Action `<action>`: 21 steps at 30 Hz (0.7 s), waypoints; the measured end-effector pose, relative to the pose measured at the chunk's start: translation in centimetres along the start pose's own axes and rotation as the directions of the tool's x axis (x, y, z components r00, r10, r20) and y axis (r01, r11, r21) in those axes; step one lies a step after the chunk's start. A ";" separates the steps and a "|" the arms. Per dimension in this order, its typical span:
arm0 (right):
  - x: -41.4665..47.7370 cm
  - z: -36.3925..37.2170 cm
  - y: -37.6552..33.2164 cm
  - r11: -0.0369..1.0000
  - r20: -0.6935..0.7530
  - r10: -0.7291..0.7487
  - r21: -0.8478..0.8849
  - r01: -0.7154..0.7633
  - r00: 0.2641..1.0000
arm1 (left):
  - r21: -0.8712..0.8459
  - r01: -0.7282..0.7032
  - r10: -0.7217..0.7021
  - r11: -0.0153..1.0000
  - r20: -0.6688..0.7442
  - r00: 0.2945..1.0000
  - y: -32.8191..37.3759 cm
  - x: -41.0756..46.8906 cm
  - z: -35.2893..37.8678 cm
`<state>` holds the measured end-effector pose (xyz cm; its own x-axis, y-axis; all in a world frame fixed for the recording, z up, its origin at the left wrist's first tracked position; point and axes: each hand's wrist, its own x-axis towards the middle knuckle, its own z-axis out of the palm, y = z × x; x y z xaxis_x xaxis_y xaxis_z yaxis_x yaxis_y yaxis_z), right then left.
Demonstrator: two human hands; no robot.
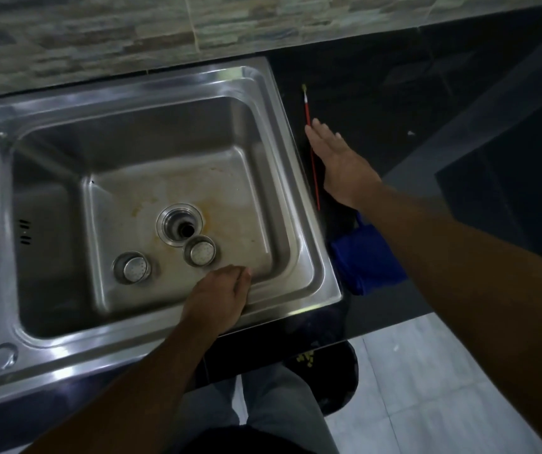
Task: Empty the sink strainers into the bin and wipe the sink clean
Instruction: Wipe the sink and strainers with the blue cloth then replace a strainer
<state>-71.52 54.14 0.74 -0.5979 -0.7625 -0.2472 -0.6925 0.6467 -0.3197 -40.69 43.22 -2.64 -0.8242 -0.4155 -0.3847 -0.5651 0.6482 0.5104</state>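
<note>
Reaching left hand point(218, 298), fingers curled, empty, into sink point(151, 335) near strainer point(199, 250). Second strainer point(132, 267) beside. Right hand point(340, 165) flat, open, on worktop point(377, 93) by blue cloth point(366, 263). Next: probably grab strainer.

Your left hand point(217, 298) hovers inside the sink point(151, 90) near two strainers point(199, 250); your right hand point(341, 165) lies flat right of the sink.

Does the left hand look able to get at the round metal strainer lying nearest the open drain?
Probably yes. The left hand is already low inside the steel sink, just in front of the round metal strainer, and nothing lies between them. Its fingers look loosely curled and empty.
</note>
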 end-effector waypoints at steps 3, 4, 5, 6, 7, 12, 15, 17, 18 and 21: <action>-3.2 0.0 -0.5 0.999 -0.166 0.019 0.041 -0.012 0.986 | 0.047 -0.050 0.052 0.998 -0.048 0.998 0.0 -0.5 0.3; -4.6 0.2 -0.5 1.000 -0.217 -0.003 0.023 0.008 0.976 | 0.048 -0.082 0.085 0.995 -0.063 0.994 0.1 -0.7 0.3; -6.1 0.5 -0.5 1.000 -0.266 -0.015 0.009 0.018 0.964 | 0.049 -0.127 0.131 0.991 -0.076 0.988 0.2 -1.0 0.2; -7.8 0.9 -0.4 1.000 -0.310 0.000 0.012 0.004 0.951 | 0.064 -0.180 0.185 0.982 -0.080 0.980 0.2 -1.4 0.2; -9.6 1.4 -0.3 0.999 -0.344 0.048 0.035 -0.038 0.938 | 0.095 -0.225 0.232 0.970 -0.063 0.971 0.2 -1.8 0.2; -17.9 5.6 0.3 0.969 -0.292 0.248 0.067 -0.239 0.924 | 0.277 -0.251 0.260 0.927 0.005 0.966 -0.2 -4.8 0.9; -19.8 6.7 1.0 0.982 -0.208 0.173 -0.041 -0.186 0.963 | 0.359 -0.235 0.246 0.904 0.013 0.969 -0.4 -5.7 1.0; -20.2 6.7 1.6 0.985 -0.158 0.087 -0.132 -0.108 0.984 | 0.382 -0.243 0.258 0.892 0.013 0.966 -0.3 -5.8 1.0; -20.4 6.6 1.9 0.982 -0.133 0.043 -0.177 -0.067 0.990 | 0.390 -0.246 0.261 0.888 0.015 0.965 -0.3 -5.8 0.9; -21.0 6.4 2.5 0.979 -0.091 -0.022 -0.204 0.003 0.996 | 0.406 -0.251 0.252 0.879 0.051 0.966 -0.5 -5.6 1.0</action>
<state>-58.09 71.60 -0.76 -0.6169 -0.7715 -0.1557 -0.7621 0.6349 -0.1269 -35.75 45.91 -1.50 -0.9371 -0.2053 -0.2823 -0.2746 0.9328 0.2332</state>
